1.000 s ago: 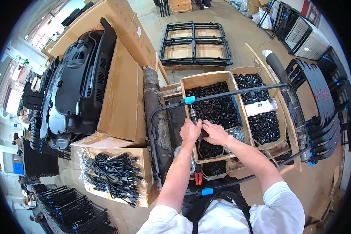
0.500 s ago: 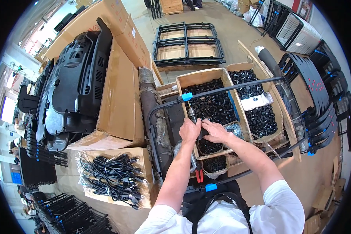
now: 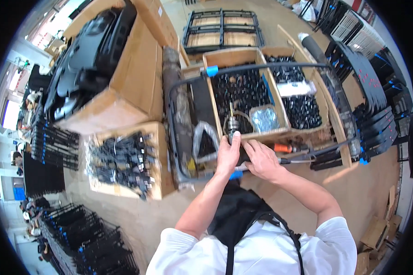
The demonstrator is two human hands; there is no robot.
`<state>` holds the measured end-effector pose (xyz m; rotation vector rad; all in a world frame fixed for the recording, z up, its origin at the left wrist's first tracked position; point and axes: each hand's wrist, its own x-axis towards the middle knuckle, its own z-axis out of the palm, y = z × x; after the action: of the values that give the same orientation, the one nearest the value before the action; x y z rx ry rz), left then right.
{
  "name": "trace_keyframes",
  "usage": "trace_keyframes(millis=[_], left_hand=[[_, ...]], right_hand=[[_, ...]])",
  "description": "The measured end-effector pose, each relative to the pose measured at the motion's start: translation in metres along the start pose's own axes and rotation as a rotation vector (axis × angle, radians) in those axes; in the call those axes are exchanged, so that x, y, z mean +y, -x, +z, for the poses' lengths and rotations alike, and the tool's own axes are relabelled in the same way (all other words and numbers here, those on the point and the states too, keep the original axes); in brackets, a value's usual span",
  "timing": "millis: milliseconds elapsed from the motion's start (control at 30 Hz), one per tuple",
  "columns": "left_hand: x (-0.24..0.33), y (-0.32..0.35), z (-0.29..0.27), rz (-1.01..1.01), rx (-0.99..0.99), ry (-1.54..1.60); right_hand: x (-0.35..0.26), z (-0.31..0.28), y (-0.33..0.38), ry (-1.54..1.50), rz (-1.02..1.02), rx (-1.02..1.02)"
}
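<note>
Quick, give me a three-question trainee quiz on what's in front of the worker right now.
1. True or false: the left hand and the right hand are close together at the near edge of the cardboard box of small black parts.
2. Where does the box of black cable bundles lie? A: to the person's left. B: to the person's right.
3. What colour is the tape on the dark tube frame?

Key: 1 true; 2 A; 3 blue.

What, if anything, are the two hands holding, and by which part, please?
Both the left hand and the right hand grip a small dark part between them; the exact part held cannot be told.
</note>
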<state>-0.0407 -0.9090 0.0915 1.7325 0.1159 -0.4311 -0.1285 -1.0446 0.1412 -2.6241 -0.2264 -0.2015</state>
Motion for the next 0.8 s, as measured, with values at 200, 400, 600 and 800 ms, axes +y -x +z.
trace_keyframes(millis=[200, 400, 600, 800], left_hand=[[-0.087, 0.183, -0.016, 0.159, 0.021, -0.114], [-0.181, 0.231, -0.021, -0.081, 0.108, -0.022], [-0.185, 0.208, -0.036, -0.079, 0.192, -0.123], [-0.176, 0.202, -0.045, -0.096, 0.180, -0.136]], right_hand=[[-0.059, 0.024, 0.172, -0.041, 0.003, -0.137], [-0.070, 0.086, 0.237, -0.133, 0.042, -0.236], [-0.069, 0.103, 0.210, -0.147, 0.088, -0.347], [-0.071, 0.110, 0.204, -0.178, 0.107, -0.377]])
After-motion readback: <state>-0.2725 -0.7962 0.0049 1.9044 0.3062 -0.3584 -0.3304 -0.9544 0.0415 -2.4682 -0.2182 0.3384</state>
